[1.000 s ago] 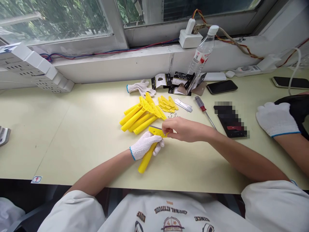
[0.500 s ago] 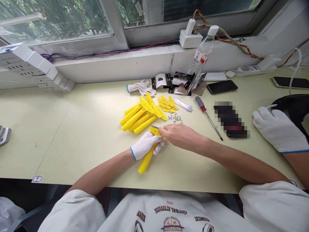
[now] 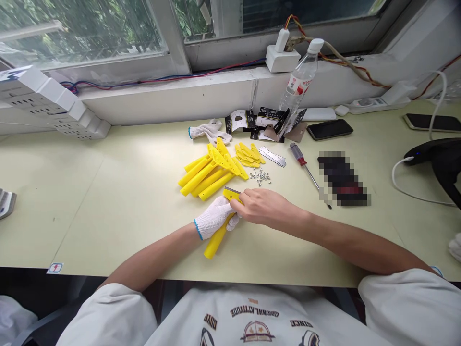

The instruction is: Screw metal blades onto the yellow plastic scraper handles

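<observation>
My left hand (image 3: 215, 217), in a white knit glove with a blue cuff, is wrapped around the handle of a yellow scraper (image 3: 216, 244). The scraper's head points away from me, and a metal blade strip shows along its edge. My bare right hand (image 3: 264, 205) is closed over the right side of that head; its fingertips hide what lies beneath them. Just beyond my hands lie several yellow scraper handles (image 3: 203, 178) in a pile, small yellow plates (image 3: 248, 154), metal blades (image 3: 272, 156) and a scatter of small screws (image 3: 260, 176).
A screwdriver (image 3: 305, 166) lies right of the screws. Behind are a loose glove (image 3: 211, 131), black packaging cards (image 3: 270, 120), a plastic bottle (image 3: 297, 84) and a phone (image 3: 330, 129). At right are a blurred-out item (image 3: 344, 180), a black device with a cable (image 3: 437, 163) and a person's gloved hand (image 3: 455, 246).
My right hand has shifted slightly lower across the scraper head, covering more of my left fingers. The other person's gloved hand has drawn back from the black device toward the right edge.
</observation>
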